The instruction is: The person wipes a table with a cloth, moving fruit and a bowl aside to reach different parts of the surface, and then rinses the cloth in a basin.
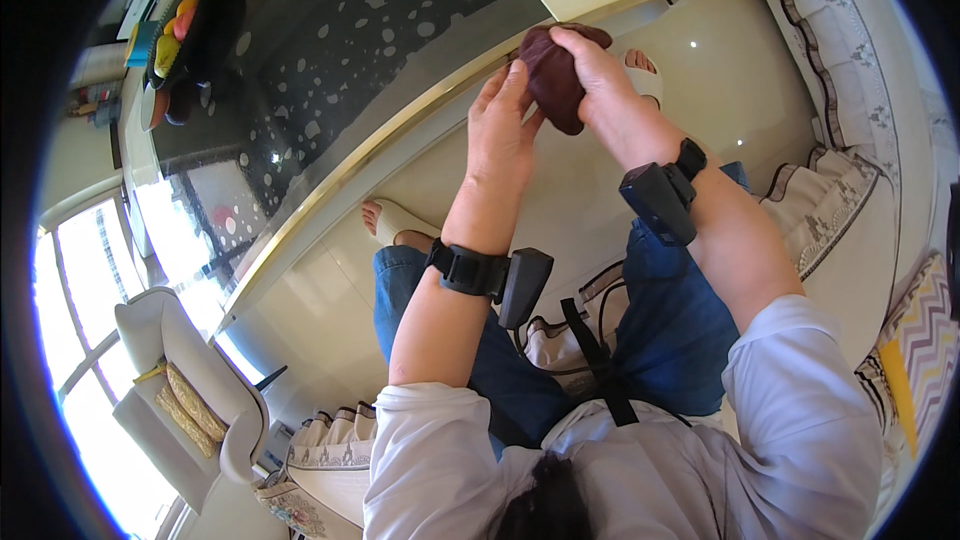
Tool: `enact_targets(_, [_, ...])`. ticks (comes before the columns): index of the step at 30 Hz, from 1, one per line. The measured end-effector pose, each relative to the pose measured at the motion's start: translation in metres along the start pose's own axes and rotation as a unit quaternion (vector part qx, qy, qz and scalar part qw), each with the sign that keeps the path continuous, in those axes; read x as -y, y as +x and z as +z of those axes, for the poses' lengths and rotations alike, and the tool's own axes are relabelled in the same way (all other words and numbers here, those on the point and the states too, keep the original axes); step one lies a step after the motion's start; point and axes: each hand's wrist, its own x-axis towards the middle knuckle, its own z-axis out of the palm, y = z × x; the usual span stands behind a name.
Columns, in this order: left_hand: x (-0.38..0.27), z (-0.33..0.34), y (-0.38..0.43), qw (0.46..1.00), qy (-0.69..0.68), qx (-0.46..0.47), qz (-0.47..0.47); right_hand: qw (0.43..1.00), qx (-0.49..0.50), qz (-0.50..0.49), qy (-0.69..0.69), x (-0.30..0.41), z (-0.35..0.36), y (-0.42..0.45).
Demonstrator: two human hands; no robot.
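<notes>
A dark maroon, soft-looking folded item (553,79), perhaps cloth or leather, is between my two hands above the near edge of the coffee table. My right hand (592,75) grips its right side, the thumb lying over the top. On its left, my left hand (510,105) touches it with the fingertips; the fingers are slightly spread, and whether they grip it is unclear. What lies under the folds is hidden. Each forearm wears a black strap with a dark box.
The coffee table (360,45) has a glossy dark top and a pale rim (322,195). A fruit basket (159,64) stands at its far left. Behind my legs is a sofa with ruffled covers (817,217); an armchair (180,390) stands at lower left.
</notes>
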Motion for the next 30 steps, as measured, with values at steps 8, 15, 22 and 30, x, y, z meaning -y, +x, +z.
enact_targets(8, [-0.012, -0.028, -0.01, 0.994, 0.042, -0.1, 0.012, 0.999, 0.024, 0.035, -0.033, -0.036, 0.028, -0.03])
enact_targets(15, [-0.023, -0.043, -0.016, 0.993, 0.016, -0.12, -0.019, 0.995, 0.021, 0.074, -0.069, -0.043, 0.034, -0.029])
enact_targets(22, [-0.018, -0.032, -0.008, 1.0, 0.001, -0.017, -0.021, 0.991, 0.102, 0.077, -0.04, 0.001, 0.003, 0.001])
enact_targets(30, [-0.015, -0.02, -0.008, 0.999, 0.016, -0.013, -0.028, 0.997, 0.056, 0.008, -0.046, 0.083, -0.039, 0.036])
